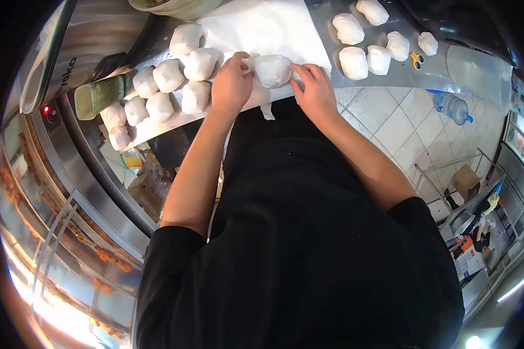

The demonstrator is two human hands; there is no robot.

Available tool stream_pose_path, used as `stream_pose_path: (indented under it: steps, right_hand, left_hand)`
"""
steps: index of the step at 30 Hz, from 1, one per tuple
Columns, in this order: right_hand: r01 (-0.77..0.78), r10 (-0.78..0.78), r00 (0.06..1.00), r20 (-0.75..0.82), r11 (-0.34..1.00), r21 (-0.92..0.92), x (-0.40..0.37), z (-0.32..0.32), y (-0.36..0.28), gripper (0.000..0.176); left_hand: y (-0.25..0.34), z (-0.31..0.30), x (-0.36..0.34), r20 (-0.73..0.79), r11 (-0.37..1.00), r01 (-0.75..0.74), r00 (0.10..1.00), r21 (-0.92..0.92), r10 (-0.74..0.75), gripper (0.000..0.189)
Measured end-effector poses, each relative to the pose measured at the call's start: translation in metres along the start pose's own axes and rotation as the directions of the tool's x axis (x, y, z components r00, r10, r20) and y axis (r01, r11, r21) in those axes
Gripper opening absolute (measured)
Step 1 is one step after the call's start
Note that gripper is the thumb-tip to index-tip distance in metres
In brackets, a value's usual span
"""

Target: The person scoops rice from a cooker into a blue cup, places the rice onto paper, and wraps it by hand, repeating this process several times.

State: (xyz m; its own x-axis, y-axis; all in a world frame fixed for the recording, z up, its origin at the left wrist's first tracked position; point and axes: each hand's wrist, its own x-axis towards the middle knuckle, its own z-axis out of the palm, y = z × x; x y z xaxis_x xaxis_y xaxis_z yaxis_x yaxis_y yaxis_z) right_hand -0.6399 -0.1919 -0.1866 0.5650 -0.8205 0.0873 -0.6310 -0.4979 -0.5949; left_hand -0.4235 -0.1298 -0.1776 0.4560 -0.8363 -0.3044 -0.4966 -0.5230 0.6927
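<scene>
A round bundle [272, 71] in thin white paper lies at the front edge of a stack of white paper sheets [268, 26]. My left hand [233, 83] is at its left side, fingers closed on the paper. At the right side, my right hand [315, 87] pinches the paper between thumb and fingers. Several white wrapped bundles [169, 75] stand in rows left of my left hand. Several more wrapped bundles [354, 63] rest on the metal counter to the right, beside yellow-handled scissors [417, 61].
A greenish container [99, 98] stands at the counter's left end and a bowl [177, 7] at the back. A clear plastic tub [480, 75] sits at the right. Below are a water bottle [453, 109] on the tiled floor and a glass-fronted cabinet [46, 232] at the left.
</scene>
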Motion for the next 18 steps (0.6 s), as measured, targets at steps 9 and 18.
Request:
stream_pose_path:
  steps: [9, 18]
  right_hand:
    - [0.122, -0.121, 0.99, 0.077, 0.992, -0.008, 0.013, 0.008, 0.021, 0.013]
    - [-0.029, 0.017, 0.973, 0.231, 0.998, 0.047, -0.021, -0.002, 0.002, 0.053]
  left_hand:
    - [-0.013, 0.01, 0.006, 0.004, 0.959, -0.223, 0.974, 0.174, 0.226, 0.009]
    - [0.0, 0.035, -0.041, 0.009, 0.951, -0.213, 0.976, 0.226, 0.217, 0.058]
